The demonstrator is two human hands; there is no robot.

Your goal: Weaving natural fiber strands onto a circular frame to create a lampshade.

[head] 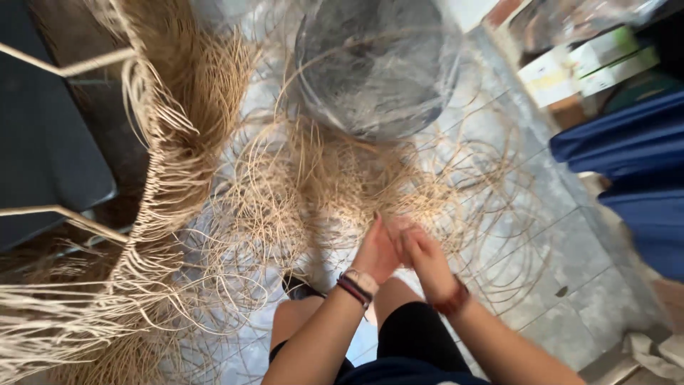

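Dry matt cane strands point(306, 178), seemingly.

My left hand point(375, 251) and right hand point(422, 258) meet above my knees, fingers pressed together over the pale straw-coloured fibre strands point(320, 178) spread in loops across the grey tiled floor point(570, 264). A thick hanging bundle point(164, 142) drapes along the floor's left edge; a grey round basin point(377, 64) sits at its far edge.
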